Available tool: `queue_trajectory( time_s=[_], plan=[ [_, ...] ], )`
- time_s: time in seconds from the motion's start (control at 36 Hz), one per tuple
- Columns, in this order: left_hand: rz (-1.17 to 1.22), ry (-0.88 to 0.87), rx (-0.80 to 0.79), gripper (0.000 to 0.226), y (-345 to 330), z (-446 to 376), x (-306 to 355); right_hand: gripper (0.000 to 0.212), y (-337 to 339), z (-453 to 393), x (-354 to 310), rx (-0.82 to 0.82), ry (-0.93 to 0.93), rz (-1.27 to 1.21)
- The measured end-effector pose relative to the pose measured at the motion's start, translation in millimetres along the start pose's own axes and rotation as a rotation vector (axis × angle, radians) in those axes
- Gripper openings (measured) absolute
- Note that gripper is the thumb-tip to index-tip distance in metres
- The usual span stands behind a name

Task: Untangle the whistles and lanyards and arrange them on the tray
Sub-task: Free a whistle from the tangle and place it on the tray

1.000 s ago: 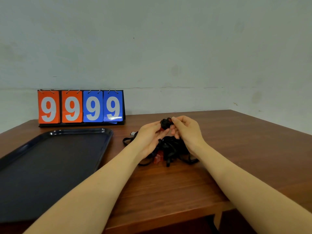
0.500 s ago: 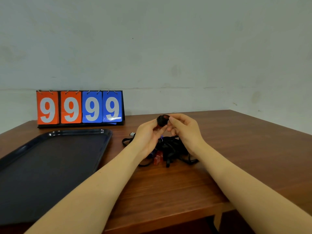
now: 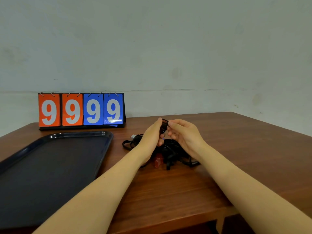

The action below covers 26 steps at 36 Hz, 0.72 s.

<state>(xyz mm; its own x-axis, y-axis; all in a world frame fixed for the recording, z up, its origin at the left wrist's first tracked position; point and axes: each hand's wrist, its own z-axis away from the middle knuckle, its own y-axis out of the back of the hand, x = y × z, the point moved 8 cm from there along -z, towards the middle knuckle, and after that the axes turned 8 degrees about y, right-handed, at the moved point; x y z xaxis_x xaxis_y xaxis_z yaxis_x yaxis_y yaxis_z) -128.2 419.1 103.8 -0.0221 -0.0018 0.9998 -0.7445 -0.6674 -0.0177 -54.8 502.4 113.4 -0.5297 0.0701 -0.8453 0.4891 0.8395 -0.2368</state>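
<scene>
- Head view: a brown wooden bench (image 3: 168,191) carried all the items, and both bare forearms entered from 6 o'clock and met near the centre of the frame.
- The left hand (image 3: 150,135) was raised above the bench with its fingers curled, pinching a small black whistle (image 3: 164,126) from the 9 o'clock side.
- The right hand (image 3: 184,134) faced it from 3 o'clock, with thumb and forefinger pinching the same black whistle and the remaining fingers loosely bent.
- The black whistle was held clear of the bench, between the two hands, directly above the tangle.
- A tangle of black lanyards (image 3: 172,152) lay on the bench below and between the hands, partly hidden by both wrists.
- A red whistle (image 3: 158,160) lay in the tangle at its 6 o'clock edge, touching the bench.
- One black loop and a small metal clip (image 3: 133,136) protruded from the tangle at 9 o'clock, just beside the left wrist.
- Whether a cord ran from the held whistle into the tangle could not be told.
- A dark blue tray (image 3: 101,137) sat on the bench at 9 o'clock of the tangle, near it but apart.
- A flip scoreboard (image 3: 81,109) stood at 12 o'clock of the tray, against the wall, showing two orange and two blue cards, each reading 9.
</scene>
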Motion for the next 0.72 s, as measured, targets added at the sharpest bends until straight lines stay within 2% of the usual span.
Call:
queue_trajectory(
  time_s=[0.39,0.72],
  plan=[
    [-0.051,0.024,0.014,0.03,-0.1,-0.8,-3.0,0.014,4.7,2.3,3.8,0.1,-0.042,0.103],
    [-0.154,0.016,0.018,0.03,0.5,1.8,0.4,0.012,1.6,2.0,10.3,0.048,-0.125,0.016]
  ],
)
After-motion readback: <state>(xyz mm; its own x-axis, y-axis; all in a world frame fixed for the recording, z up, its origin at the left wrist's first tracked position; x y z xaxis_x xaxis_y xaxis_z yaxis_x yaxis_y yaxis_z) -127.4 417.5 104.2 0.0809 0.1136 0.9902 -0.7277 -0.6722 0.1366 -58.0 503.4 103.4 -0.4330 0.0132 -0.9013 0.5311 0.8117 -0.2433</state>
